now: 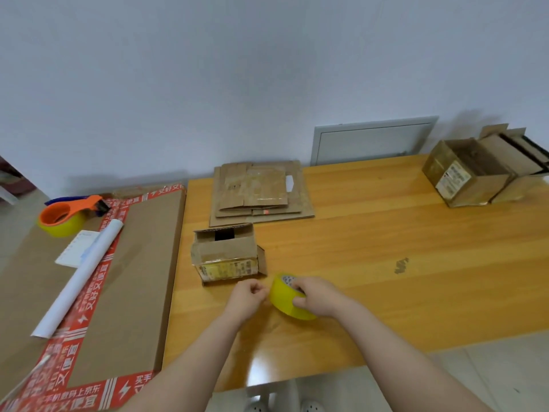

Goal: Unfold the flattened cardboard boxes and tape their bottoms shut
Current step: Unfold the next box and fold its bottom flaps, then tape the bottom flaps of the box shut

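A small unfolded cardboard box stands on the wooden table, its flaps partly folded. Just in front of it, my right hand grips a yellow tape roll. My left hand has its fingers curled at the roll's left edge, pinching at the tape end; the end itself is too small to see. A stack of flattened cardboard boxes lies behind the small box, near the wall.
A big flat carton with red printed tape lies to the left, bearing an orange tape dispenser with a yellow roll, a white paper roll and a notepad. Opened boxes stand at the table's far right.
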